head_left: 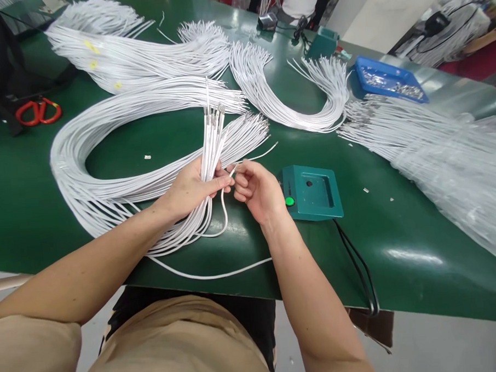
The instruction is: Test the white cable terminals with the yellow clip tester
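My left hand (196, 185) is closed around a bunch of white cables (213, 138), whose metal-tipped ends point up and away from me. Between the thumb and fingertips of my right hand (256, 185) is the end of a single white cable (225, 209), right beside the left thumb. That cable loops down below the hands. Behind and under my left hand lies a large curved bundle of white cables (71, 139), its ends fanned out to the right. Just right of my right hand sits a green device (316, 191) with a bright green button.
More white cable bundles (156, 58) lie at the back, one bent in a U (294, 115). A blue tray (391, 81) holds small metal parts. Plastic-wrapped cables (447, 144) lie at right, orange-handled scissors (38, 111) at left. Another person (301, 2) is at the far side.
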Tool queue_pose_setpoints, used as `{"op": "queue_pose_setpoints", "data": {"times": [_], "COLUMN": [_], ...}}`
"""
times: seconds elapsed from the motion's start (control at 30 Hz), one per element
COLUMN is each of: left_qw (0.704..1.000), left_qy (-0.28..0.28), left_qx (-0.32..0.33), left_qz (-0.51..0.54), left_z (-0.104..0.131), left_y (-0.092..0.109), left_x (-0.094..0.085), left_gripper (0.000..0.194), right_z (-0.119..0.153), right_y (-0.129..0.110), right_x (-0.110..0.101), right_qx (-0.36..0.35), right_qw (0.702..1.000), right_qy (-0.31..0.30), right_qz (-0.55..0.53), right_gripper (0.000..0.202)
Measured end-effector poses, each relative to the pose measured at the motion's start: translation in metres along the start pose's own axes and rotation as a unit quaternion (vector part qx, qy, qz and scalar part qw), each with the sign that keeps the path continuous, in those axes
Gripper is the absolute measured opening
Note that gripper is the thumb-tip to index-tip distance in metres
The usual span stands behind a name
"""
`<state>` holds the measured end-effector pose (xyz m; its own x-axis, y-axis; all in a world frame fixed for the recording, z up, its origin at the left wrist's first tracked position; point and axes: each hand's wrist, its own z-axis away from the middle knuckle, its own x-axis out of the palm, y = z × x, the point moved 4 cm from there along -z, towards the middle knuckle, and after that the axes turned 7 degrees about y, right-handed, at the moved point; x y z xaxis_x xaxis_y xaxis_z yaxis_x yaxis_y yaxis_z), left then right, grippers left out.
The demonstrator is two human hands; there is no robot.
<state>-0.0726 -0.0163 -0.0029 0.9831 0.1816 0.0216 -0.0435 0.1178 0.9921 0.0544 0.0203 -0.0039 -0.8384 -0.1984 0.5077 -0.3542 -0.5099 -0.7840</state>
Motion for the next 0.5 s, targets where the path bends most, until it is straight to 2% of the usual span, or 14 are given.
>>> {"op": "queue_pose_setpoints", "data": {"times": [0.17, 0.33, 0.43, 0.5], "left_qw": [0.999, 0.999, 1.0, 1.0], "left_qy": [-0.02, -0.019, -0.006, -0.003], "left_qx": [0.021, 0.025, 0.022, 0.024], "left_qz": [-0.022, 0.006, 0.014, 0.015], "left_z": [0.0018, 0.0026, 0.001, 0.0001], "left_y": [0.0005, 0.0026, 0.0039, 0.0046], "left_x": [0.0042, 0.0041, 0.0025, 0.0023], "left_gripper": [0.026, 0.024, 0.023, 0.023], "right_z": [-0.0019, -0.0029, -0.0026, -0.0024], "right_y": [0.0018, 0.0038, 0.0024, 0.0009], "right_x": [-0.0015, -0.0018, -0.0021, -0.0032], "right_qx": [0.023, 0.052, 0.03, -0.003], "right_qw": [0.999, 0.998, 0.999, 1.0], "right_qy": [0.002, -0.031, -0.043, -0.027], "right_qz": [0.026, -0.004, -0.008, 0.006], "right_gripper": [0.039, 0.037, 0.029, 0.024]}}
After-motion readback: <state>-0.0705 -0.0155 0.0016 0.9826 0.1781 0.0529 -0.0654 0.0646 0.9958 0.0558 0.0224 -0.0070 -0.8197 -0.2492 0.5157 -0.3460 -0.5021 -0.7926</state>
